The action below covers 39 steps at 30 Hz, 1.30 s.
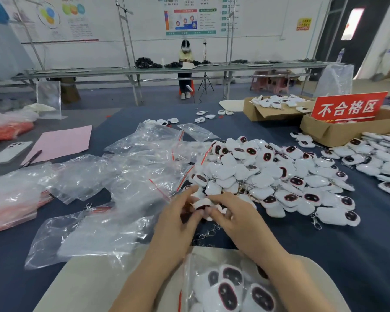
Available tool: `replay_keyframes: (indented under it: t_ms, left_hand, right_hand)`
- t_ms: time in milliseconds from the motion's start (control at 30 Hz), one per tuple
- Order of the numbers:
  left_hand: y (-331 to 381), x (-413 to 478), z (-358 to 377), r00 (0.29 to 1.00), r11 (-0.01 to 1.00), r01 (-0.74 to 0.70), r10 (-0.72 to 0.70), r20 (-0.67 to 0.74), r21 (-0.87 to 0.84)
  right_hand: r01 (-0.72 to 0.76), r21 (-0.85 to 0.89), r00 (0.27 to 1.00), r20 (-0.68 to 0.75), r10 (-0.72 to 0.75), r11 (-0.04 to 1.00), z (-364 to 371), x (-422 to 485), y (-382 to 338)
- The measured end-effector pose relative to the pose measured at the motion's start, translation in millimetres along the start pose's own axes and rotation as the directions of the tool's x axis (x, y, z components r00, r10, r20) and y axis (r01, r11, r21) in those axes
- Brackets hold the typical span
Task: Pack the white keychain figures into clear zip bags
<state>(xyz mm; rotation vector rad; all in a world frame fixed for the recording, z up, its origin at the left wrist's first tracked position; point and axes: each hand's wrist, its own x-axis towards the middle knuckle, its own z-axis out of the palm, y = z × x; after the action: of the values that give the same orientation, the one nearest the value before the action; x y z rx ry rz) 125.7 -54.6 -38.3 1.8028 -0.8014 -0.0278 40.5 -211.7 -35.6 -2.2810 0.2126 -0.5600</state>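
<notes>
Fingers (189,193) of the left hand (178,221) and the right hand (236,219) were curled round a small bunch of white keychain figures (203,204), pinched between both hands just above the tabletop (347,255); both were grasping, neither released. Metal key rings (206,234) dangled below the fingers. The main pile of figures (268,172) lay just beyond the fingers and to their right. Loose clear zip bags (142,158) were spread beyond and to their left. A part-filled bag (225,287) sat nearer than the fingers, under the wrists, on a pale surface (88,284). The step looked like squaring up a set before bagging. To do it well: stack the figures flat, faces one way; tuck the rings in so nothing snags the zip; pass the bunch to one hand so the other can open a bag mouth; slide them in together, then press the seal along its full length
</notes>
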Motion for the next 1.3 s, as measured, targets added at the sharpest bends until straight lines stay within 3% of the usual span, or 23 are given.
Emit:
replay_keyframes:
  t_ms: [100, 233, 767, 1300]
  left_hand:
    - [1.8, -0.2, 0.8, 0.996, 0.970, 0.056, -0.071, -0.055, -0.237]
    - [5.5, 0.6, 4.1, 0.996, 0.976, 0.081, -0.087, -0.019, -0.201]
    - [4.7, 3.4, 1.2, 0.986, 0.941, 0.154, -0.126, 0.111, -0.301]
    - [3.8, 2.9, -0.6, 0.988, 0.936, 0.098, -0.051, 0.143, -0.338]
  right_hand:
    - [-0.019, 0.152, 1.000, -0.009, 0.021, 0.988, 1.2, 1.6, -3.8]
    - [-0.051, 0.362, 0.999, 0.016, 0.049, 0.931, -2.2, 1.5, -8.5]
    - [-0.159, 0.446, 0.986, 0.032, 0.162, 0.881, -2.1, 1.0, -9.1]
    - [-0.167, 0.441, 0.985, 0.034, 0.170, 0.882, -2.9, 0.7, -11.5]
